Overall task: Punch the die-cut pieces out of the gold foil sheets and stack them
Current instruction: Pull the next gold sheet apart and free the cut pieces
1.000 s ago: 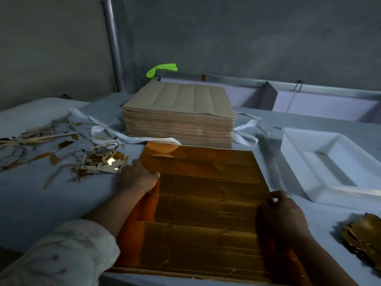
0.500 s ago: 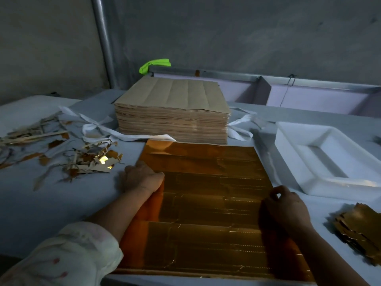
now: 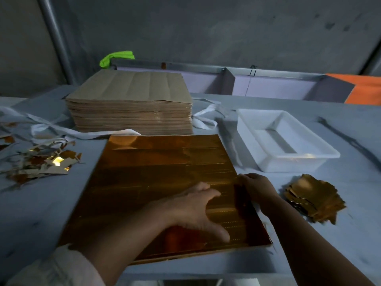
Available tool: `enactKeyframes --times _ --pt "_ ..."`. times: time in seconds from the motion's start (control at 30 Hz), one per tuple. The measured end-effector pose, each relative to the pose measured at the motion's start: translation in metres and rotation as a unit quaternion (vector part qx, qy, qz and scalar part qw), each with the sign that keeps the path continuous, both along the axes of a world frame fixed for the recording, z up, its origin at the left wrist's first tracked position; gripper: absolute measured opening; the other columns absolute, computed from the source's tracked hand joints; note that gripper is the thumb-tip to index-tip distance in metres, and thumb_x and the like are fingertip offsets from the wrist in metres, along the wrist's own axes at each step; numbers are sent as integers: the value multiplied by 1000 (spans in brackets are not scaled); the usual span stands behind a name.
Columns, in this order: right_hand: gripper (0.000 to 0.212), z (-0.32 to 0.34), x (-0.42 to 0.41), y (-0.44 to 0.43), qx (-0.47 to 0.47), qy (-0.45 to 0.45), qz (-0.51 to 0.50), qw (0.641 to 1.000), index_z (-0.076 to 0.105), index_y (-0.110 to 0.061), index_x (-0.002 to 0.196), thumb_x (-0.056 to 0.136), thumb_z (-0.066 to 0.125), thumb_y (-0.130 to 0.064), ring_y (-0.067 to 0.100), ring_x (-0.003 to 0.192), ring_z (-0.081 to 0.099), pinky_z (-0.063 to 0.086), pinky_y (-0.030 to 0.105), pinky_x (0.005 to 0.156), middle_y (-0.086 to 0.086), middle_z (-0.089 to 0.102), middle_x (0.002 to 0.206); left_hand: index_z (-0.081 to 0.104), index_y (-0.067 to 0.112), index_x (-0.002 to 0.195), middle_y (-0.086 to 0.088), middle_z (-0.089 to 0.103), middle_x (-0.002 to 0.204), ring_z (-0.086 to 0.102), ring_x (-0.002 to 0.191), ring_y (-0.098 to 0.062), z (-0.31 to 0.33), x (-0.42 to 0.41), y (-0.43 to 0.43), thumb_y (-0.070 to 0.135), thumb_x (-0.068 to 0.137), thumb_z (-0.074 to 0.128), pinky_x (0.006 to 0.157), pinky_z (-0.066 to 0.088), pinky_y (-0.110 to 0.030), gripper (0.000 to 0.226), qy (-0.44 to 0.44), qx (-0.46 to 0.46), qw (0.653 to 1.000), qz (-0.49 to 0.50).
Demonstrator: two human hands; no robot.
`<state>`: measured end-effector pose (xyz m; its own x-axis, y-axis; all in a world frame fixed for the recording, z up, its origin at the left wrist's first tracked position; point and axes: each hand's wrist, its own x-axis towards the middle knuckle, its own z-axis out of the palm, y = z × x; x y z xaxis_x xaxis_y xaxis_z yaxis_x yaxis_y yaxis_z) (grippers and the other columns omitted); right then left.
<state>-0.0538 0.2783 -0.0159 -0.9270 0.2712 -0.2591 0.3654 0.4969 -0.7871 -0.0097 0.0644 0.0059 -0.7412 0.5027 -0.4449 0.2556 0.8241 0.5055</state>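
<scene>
A gold foil sheet [image 3: 152, 176] with die-cut lines lies flat on the table in front of me. My left hand [image 3: 195, 209] rests on its right half with the fingers spread and the palm down. My right hand [image 3: 255, 186] pinches the sheet's right edge with curled fingers. A small stack of punched gold pieces [image 3: 313, 197] lies to the right of the sheet. Behind the sheet stands a tall pile of sheets [image 3: 132, 100] with the brown backs up.
A white plastic tray [image 3: 288, 162] stands at the right rear. Gold and brown offcuts [image 3: 47, 162] are scattered at the left, with white straps [image 3: 51, 129] around the tall pile. A grey wall with low bins [image 3: 268, 85] closes the far side.
My left hand has moved from the sheet's left edge across to its right half. The right hand stays at the right edge. The view has shifted to the right.
</scene>
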Motion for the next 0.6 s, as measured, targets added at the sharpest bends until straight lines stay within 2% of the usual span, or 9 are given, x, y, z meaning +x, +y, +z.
enactKeyframes --times 0.1,0.23,0.3,0.6 --pt "18 0 2 5 -35 4 1 999 63 -28 79 96 59 -34 19 86 66 52 36 81 0 69 86 7 53 146 35 -6 151 0 148 -22 -4 10 9 81 51 72 108 25 -59 119 7 -47 998 -36" --pt "14 0 7 5 -63 15 15 998 67 -26 89 98 58 -31 21 92 68 55 41 91 3 71 93 1 50 148 30 -10 155 -11 148 -22 -7 19 9 73 57 76 111 15 -60 120 37 -79 995 -56" --pt "12 0 9 6 -70 19 22 997 67 -25 93 98 57 -30 22 93 68 55 44 93 3 71 95 1 50 148 29 -10 155 -10 148 -22 -7 22 9 69 60 77 111 16 -61 117 42 -74 995 -49" --pt "16 1 11 9 -78 32 26 996 66 -31 84 97 58 -29 21 93 68 54 46 94 1 71 93 3 50 148 28 -6 156 -3 148 -23 -6 19 10 69 59 78 109 25 -61 118 41 -77 995 -47"
